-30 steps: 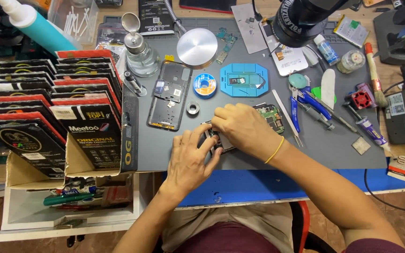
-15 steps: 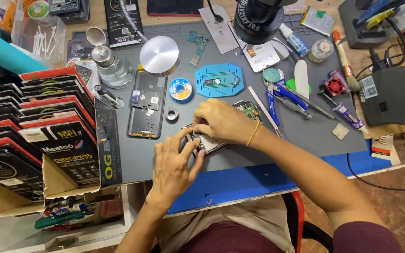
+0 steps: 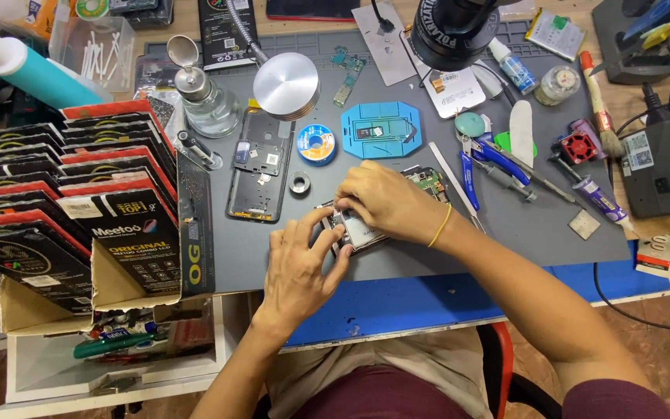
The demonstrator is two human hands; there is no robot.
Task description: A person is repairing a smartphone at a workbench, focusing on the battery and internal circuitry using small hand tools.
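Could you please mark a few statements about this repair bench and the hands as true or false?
1. Both hands, the left hand and the right hand, are on the small phone assembly. True.
2. The solder spool is red. False: it is blue with a yellow centre.
3. An open phone frame lies on the grey mat, apart from the hands. True.
4. The blue-handled pliers are held in the right hand. False: they lie on the mat to its right.
5. The right wrist wears a yellow band. True.
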